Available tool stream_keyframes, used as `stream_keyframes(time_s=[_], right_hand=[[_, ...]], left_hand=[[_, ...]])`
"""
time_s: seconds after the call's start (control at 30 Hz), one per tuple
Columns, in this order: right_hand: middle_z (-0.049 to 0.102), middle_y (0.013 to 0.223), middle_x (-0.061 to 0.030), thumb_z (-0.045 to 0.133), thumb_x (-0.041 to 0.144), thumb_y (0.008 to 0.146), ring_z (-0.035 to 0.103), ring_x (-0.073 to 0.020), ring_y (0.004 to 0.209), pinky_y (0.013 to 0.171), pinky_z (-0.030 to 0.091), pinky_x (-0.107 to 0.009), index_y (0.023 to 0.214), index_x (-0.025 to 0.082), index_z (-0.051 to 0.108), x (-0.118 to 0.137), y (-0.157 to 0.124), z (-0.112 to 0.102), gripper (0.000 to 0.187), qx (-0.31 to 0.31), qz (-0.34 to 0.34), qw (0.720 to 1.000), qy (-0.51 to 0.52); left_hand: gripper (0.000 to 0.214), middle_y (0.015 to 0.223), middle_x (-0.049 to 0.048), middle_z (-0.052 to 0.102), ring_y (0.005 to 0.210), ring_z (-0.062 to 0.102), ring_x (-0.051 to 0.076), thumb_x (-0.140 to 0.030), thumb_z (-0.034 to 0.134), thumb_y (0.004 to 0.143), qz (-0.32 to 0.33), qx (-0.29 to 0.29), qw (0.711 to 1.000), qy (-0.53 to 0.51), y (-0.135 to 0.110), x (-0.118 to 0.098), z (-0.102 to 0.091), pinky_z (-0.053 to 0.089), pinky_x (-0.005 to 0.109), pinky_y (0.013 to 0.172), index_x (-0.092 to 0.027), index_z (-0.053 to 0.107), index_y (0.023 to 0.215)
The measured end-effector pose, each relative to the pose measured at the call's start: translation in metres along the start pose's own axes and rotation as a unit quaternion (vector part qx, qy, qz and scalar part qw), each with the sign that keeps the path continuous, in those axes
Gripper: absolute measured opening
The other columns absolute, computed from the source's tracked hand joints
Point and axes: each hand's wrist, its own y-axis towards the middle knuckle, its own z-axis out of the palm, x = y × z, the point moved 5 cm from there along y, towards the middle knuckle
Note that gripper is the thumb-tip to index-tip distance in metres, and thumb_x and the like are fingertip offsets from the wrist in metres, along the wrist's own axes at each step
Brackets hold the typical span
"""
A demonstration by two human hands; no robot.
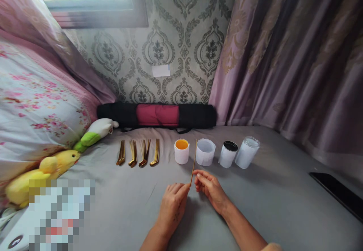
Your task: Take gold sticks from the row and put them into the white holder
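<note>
A thin gold strip (194,158), which looks like a twist tie, stands nearly upright in front of me. My left hand (173,201) pinches its lower end between thumb and forefinger. Higher up, the fingertips of my right hand (210,188) close on the same strip, other fingers curled. Behind my hands stand a white-wrapped container with an orange inside (181,155), a wide white tub (205,156), a white-wrapped can with a dark inside (227,157) and a white-wrapped glass jar (246,155). Several bundles of bent gold strips (154,153) lie in a row at left.
Grey fabric (119,205) covers the work surface. A black and red roll bag (157,115) lies along the wall. Plush toys (56,164) and a blurred white object (25,228) sit at left. A black phone-like slab (340,194) is at right, by the curtain (272,73).
</note>
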Motion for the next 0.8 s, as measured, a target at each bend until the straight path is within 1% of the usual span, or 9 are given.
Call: stream_keyframes(time_s=[0.13, 0.33, 0.53, 0.8], right_hand=[[0.054, 0.064, 0.0005, 0.059, 0.041, 0.068, 0.048, -0.0088, 0.054, 0.055, 0.038, -0.022, 0.086, 0.017, 0.061, 0.0004, 0.0, 0.0007, 0.03, -0.002, 0.007, 1.0, 0.008], [0.051, 0.063, 0.0012, 0.057, 0.039, 0.07, 0.045, -0.0079, 0.052, 0.053, 0.037, -0.021, 0.087, 0.018, 0.06, 0.0006, 0.0004, 0.0013, 0.028, 0.004, 0.01, 1.0, 0.019], [0.05, 0.065, 0.0013, 0.055, 0.036, 0.073, 0.044, -0.0074, 0.054, 0.053, 0.037, -0.02, 0.092, 0.017, 0.06, 0.0023, -0.0012, 0.002, 0.027, 0.019, 0.009, 0.999, 0.027], [0.051, 0.065, 0.0008, 0.055, 0.029, 0.071, 0.044, -0.0072, 0.055, 0.051, 0.034, -0.02, 0.091, 0.017, 0.061, 0.0014, 0.0006, 0.0009, 0.024, 0.023, -0.002, 0.998, 0.058]], left_hand=[[0.029, 0.084, 0.0069, 0.06, 0.075, 0.053, 0.016, -0.019, 0.034, 0.084, 0.006, 0.004, 1.0, 0.011, -0.0008, -0.0001, 0.001, 0.039, 0.028, 0.067, -0.022, 0.057, 0.101], [0.031, 0.083, 0.0068, 0.06, 0.074, 0.053, 0.015, -0.018, 0.032, 0.084, 0.019, 0.004, 0.999, 0.031, -0.001, -0.0001, 0.0023, 0.038, 0.027, 0.066, -0.022, 0.057, 0.103], [0.03, 0.086, 0.0064, 0.06, 0.076, 0.052, 0.016, -0.018, 0.033, 0.084, 0.011, 0.032, 0.998, 0.055, -0.0009, 0.0001, 0.0055, 0.036, 0.028, 0.067, -0.021, 0.055, 0.103], [0.031, 0.087, 0.006, 0.059, 0.079, 0.05, 0.016, -0.017, 0.033, 0.084, 0.009, 0.06, 0.996, 0.059, -0.0006, -0.0008, 0.0065, 0.035, 0.029, 0.069, -0.021, 0.054, 0.106]])
